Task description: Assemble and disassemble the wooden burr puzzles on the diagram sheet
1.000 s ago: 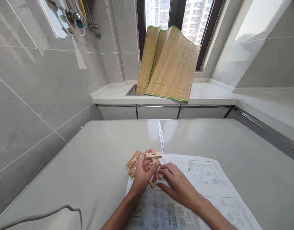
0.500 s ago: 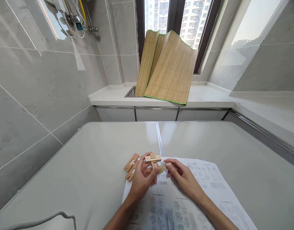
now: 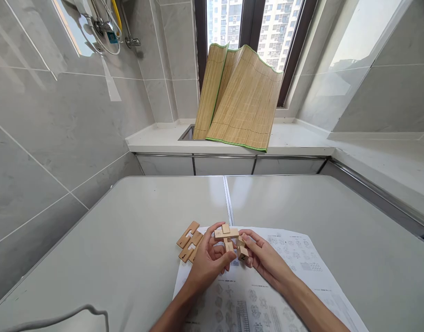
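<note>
Joined wooden pieces: a small crossed assembly, raised between the two hands, at the far side of the left fingertips and left of the right hand.
Notched wooden block: just right of the assembly, a dark mark on its near end (whether the two touch cannot be told).
Left hand: grasping the assembly between thumb and fingers, from its near left side.
Right hand: pinching the notched block from the right, thumb on the near side.
Flat wooden pieces: slotted and lying together just left of the left hand, which partly hides them.
Printed sheet: beneath both hands, covered with small diagrams and spreading to the near right.
Table: pale, with a seam running far from the hands.
Grey cord: at the near left.
Bamboo mat: green-edged, propped on the far counter before the window.
</note>
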`<move>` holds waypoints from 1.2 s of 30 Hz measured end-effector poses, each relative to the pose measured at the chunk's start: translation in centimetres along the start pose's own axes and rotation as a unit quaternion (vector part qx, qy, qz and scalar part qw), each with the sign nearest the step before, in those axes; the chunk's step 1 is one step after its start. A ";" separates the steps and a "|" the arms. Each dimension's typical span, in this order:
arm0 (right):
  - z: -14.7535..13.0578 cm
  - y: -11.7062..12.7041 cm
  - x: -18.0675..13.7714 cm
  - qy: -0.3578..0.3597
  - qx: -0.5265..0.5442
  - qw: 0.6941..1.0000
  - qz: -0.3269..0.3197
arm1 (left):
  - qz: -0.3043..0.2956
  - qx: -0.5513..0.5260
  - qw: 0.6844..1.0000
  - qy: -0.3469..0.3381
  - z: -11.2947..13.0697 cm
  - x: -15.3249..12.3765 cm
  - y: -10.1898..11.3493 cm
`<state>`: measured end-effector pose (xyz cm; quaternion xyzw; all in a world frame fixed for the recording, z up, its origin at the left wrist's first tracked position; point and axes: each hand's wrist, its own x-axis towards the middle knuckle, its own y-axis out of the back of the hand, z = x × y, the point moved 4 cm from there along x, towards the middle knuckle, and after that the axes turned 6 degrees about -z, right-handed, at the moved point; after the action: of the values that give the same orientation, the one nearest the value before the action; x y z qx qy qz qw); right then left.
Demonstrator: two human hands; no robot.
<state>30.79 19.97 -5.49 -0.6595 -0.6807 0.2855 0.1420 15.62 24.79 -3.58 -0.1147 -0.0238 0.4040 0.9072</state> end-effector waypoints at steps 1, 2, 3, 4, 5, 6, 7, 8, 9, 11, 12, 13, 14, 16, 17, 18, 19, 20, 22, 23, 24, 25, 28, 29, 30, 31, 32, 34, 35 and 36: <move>0.2 0.0 0.0 -0.005 0.018 1.000 0.006 | 0.002 0.002 1.000 0.000 0.0 0.0 0.0; 0.3 0.0 0.0 -0.011 0.033 0.999 0.010 | 0.006 0.004 1.000 0.000 0.0 0.0 0.0; 0.4 0.0 0.0 -0.016 0.044 0.999 0.010 | 0.010 0.007 1.000 -0.002 0.1 0.0 0.1; 0.4 -0.1 -0.1 -0.021 0.051 0.998 0.008 | 0.014 0.009 1.000 -0.005 0.2 0.0 0.1; 0.4 -0.1 -0.1 -0.025 0.055 0.998 0.002 | 0.019 0.010 1.000 -0.008 0.3 0.1 0.1; 0.3 -0.2 -0.2 -0.028 0.055 0.998 -0.006 | 0.026 0.011 1.000 -0.013 0.4 0.1 0.1; 0.2 -0.2 -0.4 -0.031 0.050 0.998 -0.016 | 0.033 0.011 0.999 -0.017 0.5 0.2 0.1; 0.0 -0.3 -0.5 -0.031 0.039 0.998 -0.027 | 0.040 0.012 0.999 -0.020 0.5 0.3 0.1; -0.1 -0.4 -0.6 -0.027 0.024 0.999 -0.036 | 0.045 0.013 0.999 -0.021 0.6 0.3 0.1; -0.4 -0.7 -0.8 -0.012 -0.013 0.999 -0.047 | 0.050 0.015 0.998 -0.021 0.6 0.4 0.1; -0.4 -0.9 -0.8 -0.006 -0.034 0.998 -0.050 | 0.047 0.017 0.999 -0.019 0.5 0.4 0.1; -0.3 -1.2 -0.9 -0.005 -0.056 0.997 -0.053 | 0.042 0.017 0.999 -0.016 0.5 0.3 0.1; -0.1 -1.5 -0.9 -0.011 -0.076 0.995 -0.058 | 0.037 0.016 0.999 -0.012 0.4 0.3 0.0; 0.2 -2.0 -0.9 -0.026 -0.112 0.991 -0.075 | 0.029 0.013 0.999 -0.007 0.3 0.3 0.0; 0.3 -2.1 -0.8 -0.024 -0.122 0.989 -0.080 | 0.028 0.013 0.999 -0.006 0.3 0.3 0.1; 0.3 -2.2 -0.8 -0.016 -0.127 0.988 -0.081 | 0.032 0.014 0.999 -0.008 0.3 0.3 0.1; 0.1 -2.1 -0.8 -0.004 -0.126 0.989 -0.077 | 0.038 0.015 0.999 -0.012 0.3 0.3 0.2; 0.0 -2.0 -0.7 0.006 -0.117 0.991 -0.071 | 0.044 0.018 0.999 -0.015 0.3 0.3 0.2; -0.4 -1.7 -0.6 0.012 -0.071 0.995 -0.064 | 0.053 0.021 0.998 -0.020 0.4 0.4 0.3; -0.4 -1.5 -0.6 0.005 -0.036 0.997 -0.064 | 0.053 0.020 0.998 -0.022 0.4 0.4 0.4; -0.5 -1.4 -0.5 -0.005 0.000 0.998 -0.065 | 0.051 0.020 0.998 -0.023 0.4 0.4 0.4; -0.5 -1.3 -0.5 -0.017 0.033 0.997 -0.066 | 0.045 0.018 0.999 -0.024 0.4 0.4 0.3; -0.4 -1.0 -0.4 -0.035 0.063 0.996 -0.053 | 0.023 0.012 0.999 -0.025 0.5 0.4 0.2; -0.4 -1.0 -0.4 -0.030 0.045 0.998 -0.043 | 0.016 0.010 1.000 -0.023 0.4 0.3 0.1; -0.4 -0.9 -0.5 -0.018 0.015 0.999 -0.031 | 0.007 0.009 1.000 -0.019 0.4 0.3 0.1; -0.5 -0.8 -0.5 -0.004 -0.026 1.000 -0.018 | -0.001 0.007 1.000 -0.016 0.3 0.2 0.0; -0.6 -0.8 -0.6 0.010 -0.073 0.997 -0.004 | -0.009 0.005 1.000 -0.014 0.2 0.2 0.0; -0.9 -0.9 -0.8 0.030 -0.178 0.983 0.016 | -0.027 0.000 1.000 -0.011 -0.1 0.1 -0.2; -1.1 -1.0 -0.9 0.037 -0.229 0.972 0.023 | -0.034 -0.003 0.999 -0.009 -0.2 0.1 -0.3; -1.3 -1.1 -0.9 0.043 -0.275 0.960 0.029 | -0.039 -0.005 0.999 -0.007 -0.3 0.1 -0.3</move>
<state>30.76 19.34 -3.64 -0.7044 -0.7066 0.0622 -0.0241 15.95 24.63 -3.80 -0.1153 -0.0362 0.3688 0.9216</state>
